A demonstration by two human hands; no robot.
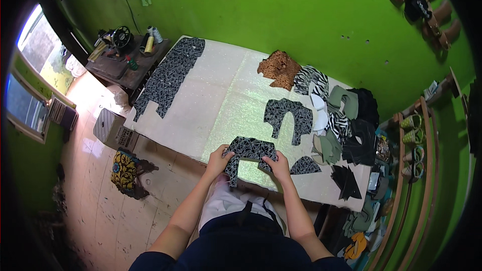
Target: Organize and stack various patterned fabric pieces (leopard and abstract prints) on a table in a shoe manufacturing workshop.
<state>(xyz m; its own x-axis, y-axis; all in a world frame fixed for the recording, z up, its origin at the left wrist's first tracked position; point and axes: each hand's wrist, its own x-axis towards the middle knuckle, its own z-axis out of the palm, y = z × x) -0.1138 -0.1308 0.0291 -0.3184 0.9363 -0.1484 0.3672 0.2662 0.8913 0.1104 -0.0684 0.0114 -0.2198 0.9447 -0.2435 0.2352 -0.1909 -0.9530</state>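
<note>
Between my two hands I hold up a U-shaped cut piece of black fabric with a pale line pattern (pixel 249 147), at the near edge of the table. My left hand (pixel 219 159) pinches its left side, thumb on top, and one leg of the piece hangs down beside it. My right hand (pixel 277 164) grips the right side in the same way. Just beyond lies a patterned U-shaped piece (pixel 288 116) flat on the table. A smaller patterned piece (pixel 305 166) rests right of my right hand.
The white table (pixel 201 95) carries a large patterned sheet (pixel 168 78) at left. Leopard-print (pixel 279 69), zebra-print (pixel 310 79), green (pixel 343 101) and black cut pieces (pixel 346 181) crowd its right end. A sewing machine (pixel 120 37) stands back left; a shoe rack (pixel 412 140) stands right.
</note>
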